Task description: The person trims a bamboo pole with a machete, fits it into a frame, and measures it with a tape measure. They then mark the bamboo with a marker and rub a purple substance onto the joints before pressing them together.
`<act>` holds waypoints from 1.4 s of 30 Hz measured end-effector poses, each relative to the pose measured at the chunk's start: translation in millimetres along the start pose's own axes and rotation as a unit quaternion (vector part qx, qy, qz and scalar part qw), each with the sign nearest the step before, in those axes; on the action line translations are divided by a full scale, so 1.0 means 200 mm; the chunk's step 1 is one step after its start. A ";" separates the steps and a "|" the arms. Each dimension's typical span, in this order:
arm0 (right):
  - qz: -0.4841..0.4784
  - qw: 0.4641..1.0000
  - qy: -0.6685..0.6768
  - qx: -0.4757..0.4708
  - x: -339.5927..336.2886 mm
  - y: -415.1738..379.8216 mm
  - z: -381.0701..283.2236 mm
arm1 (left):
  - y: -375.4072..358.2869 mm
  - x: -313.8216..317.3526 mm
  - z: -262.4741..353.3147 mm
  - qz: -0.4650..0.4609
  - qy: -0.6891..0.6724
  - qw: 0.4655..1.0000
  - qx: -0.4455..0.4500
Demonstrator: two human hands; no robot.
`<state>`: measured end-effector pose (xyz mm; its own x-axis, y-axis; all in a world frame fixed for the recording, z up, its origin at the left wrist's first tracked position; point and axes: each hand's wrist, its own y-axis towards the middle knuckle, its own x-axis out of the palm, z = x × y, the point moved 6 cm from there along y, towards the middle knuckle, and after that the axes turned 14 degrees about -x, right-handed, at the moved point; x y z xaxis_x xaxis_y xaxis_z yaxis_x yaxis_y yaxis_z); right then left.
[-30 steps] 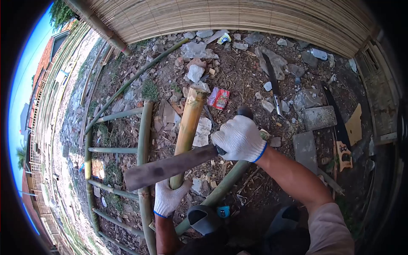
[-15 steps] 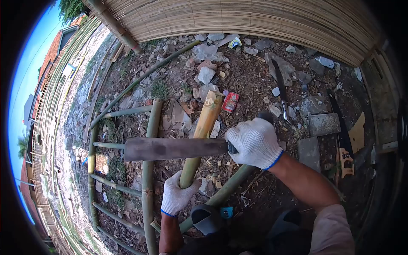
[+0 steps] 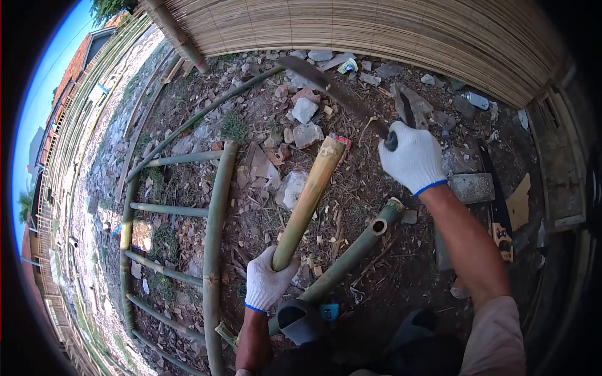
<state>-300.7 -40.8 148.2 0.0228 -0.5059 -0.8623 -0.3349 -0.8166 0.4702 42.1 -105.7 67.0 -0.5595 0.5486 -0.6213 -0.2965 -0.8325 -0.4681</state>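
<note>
My left hand, in a white knit glove, is closed round the lower end of a short bamboo piece. The piece slants up and away, its far end pale and trimmed. My right hand, gloved too, grips the handle of a machete. The blade points up and left, clear of the bamboo piece. Below my hands lies a thicker green bamboo pole with a round hole near its end.
On the left rests a bamboo ladder-like frame. A handsaw and concrete blocks lie at the right. Stones and wood chips litter the ground. Beyond stands a woven bamboo screen. My shoes are at the bottom.
My right hand has lifted the machete up and right, away from across the bamboo piece. The left hand still holds the piece, whose far end has shifted slightly right.
</note>
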 end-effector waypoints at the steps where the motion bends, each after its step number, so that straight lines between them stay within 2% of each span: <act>1: 0.005 0.999 0.002 0.045 0.01 0.01 0.13 | -0.02 0.01 -0.01 -0.002 -0.006 1.000 0.018; 2: 0.015 0.996 0.009 0.090 0.04 0.02 0.22 | -0.03 -0.01 -0.02 0.003 -0.009 0.999 0.037; 5: 0.030 0.995 0.094 0.033 -0.04 -0.16 0.01 | 0.00 -0.04 -0.04 -0.011 0.013 1.000 -0.011; 7: 0.022 0.989 0.148 -0.019 -0.07 -0.27 -0.10 | 0.08 0.07 -0.10 -0.210 -0.046 0.977 0.005; 8: 0.027 0.984 0.173 -0.041 -0.08 -0.34 -0.12 | 0.16 0.19 -0.20 -0.509 -0.265 0.819 -0.010; 9: 0.023 0.984 0.171 -0.042 -0.10 -0.37 -0.13 | 0.25 0.25 -0.31 -0.555 -0.276 0.783 -0.036; 10: -0.017 0.979 0.204 0.009 -0.10 -0.40 -0.12 | 0.24 0.28 -0.28 -0.601 -0.287 0.743 -0.060; 11: -0.056 0.968 0.235 0.061 -0.10 -0.43 -0.10 | 0.19 0.31 -0.22 -0.651 -0.289 0.700 -0.048; 12: -0.059 0.970 0.227 0.062 -0.12 -0.45 -0.09 | 0.14 0.30 -0.17 -0.657 -0.291 0.694 -0.046; 14: -0.040 0.979 0.192 0.049 -0.18 -0.46 -0.08 | 0.05 0.34 -0.14 -0.673 -0.087 0.729 -0.085; 16: -0.047 0.981 0.181 0.058 -0.21 -0.48 -0.05 | -0.01 0.32 -0.08 -0.519 -0.021 0.853 -0.054; 18: -0.073 0.962 0.228 0.127 -0.17 -0.57 0.03 | -0.03 0.29 0.01 -0.330 0.016 0.941 0.068; 19: -0.063 0.964 0.229 0.119 -0.16 -0.61 0.06 | -0.06 0.25 0.06 -0.257 0.074 0.963 0.033; 20: -0.069 0.963 0.234 0.118 -0.16 -0.65 0.06 | -0.09 0.29 0.02 -0.256 0.072 0.964 0.024; 21: -0.073 0.962 0.235 0.115 -0.16 -0.67 0.07 | -0.08 0.30 0.00 -0.127 0.134 0.980 0.080; 22: -0.076 0.962 0.236 0.114 -0.16 -0.70 0.08 | -0.11 0.28 0.01 0.004 0.196 0.971 0.134; 23: -0.078 0.961 0.241 0.114 -0.16 -0.73 0.08 | -0.12 0.31 -0.01 0.027 0.224 0.970 0.090; 24: -0.074 0.974 0.199 0.074 -0.17 -0.75 0.07 | -0.14 0.35 -0.01 0.026 0.227 0.969 0.089; 26: -0.061 0.989 0.134 -0.003 -0.15 -0.83 0.06 | -0.13 0.41 -0.06 0.130 0.247 0.959 0.057; 27: -0.072 0.990 0.119 -0.019 -0.12 -0.86 0.06 | -0.11 0.45 -0.08 0.151 0.259 0.952 0.058; 30: -0.090 0.990 0.069 -0.083 -0.01 -0.93 0.00 | -0.10 0.54 -0.10 0.139 0.294 0.943 0.078; 33: -0.120 0.972 0.053 -0.196 0.09 -0.92 -0.06 | -0.08 0.53 -0.10 0.108 0.281 0.951 0.073; 34: -0.110 0.965 0.028 -0.237 0.13 -0.91 -0.03 | -0.09 0.51 -0.10 0.098 0.274 0.954 0.067; 35: -0.076 0.971 0.003 -0.228 0.13 -0.87 0.07 | -0.10 0.50 -0.09 0.104 0.273 0.954 0.069; 36: -0.032 0.994 0.005 -0.105 0.09 -0.82 0.26 | -0.11 0.50 -0.09 0.109 0.273 0.953 0.071; 37: -0.081 0.985 -0.012 0.153 0.04 -0.76 0.48 | -0.13 0.49 -0.07 0.117 0.271 0.952 0.078; 38: -0.079 0.955 -0.041 0.283 0.04 -0.77 0.75 | -0.15 0.49 -0.06 0.117 0.270 0.953 0.074; 39: -0.082 0.943 -0.017 0.322 0.06 -0.83 0.97 | -0.18 0.45 -0.06 0.118 0.267 0.954 0.074; 40: -0.023 0.954 -0.076 0.290 -0.01 -0.85 0.95 | -0.15 0.41 -0.03 0.135 0.252 0.955 0.081; 42: 0.021 0.971 0.021 0.237 -0.08 -0.86 0.72 | -0.08 0.40 -0.05 0.123 0.242 0.960 0.073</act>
<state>-379.3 147.9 53.0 0.0347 -0.5544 -0.8315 -0.7319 -0.5806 0.3566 9.0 -46.9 18.7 -0.2113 0.2765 -0.9375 -0.3261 -0.9241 -0.1991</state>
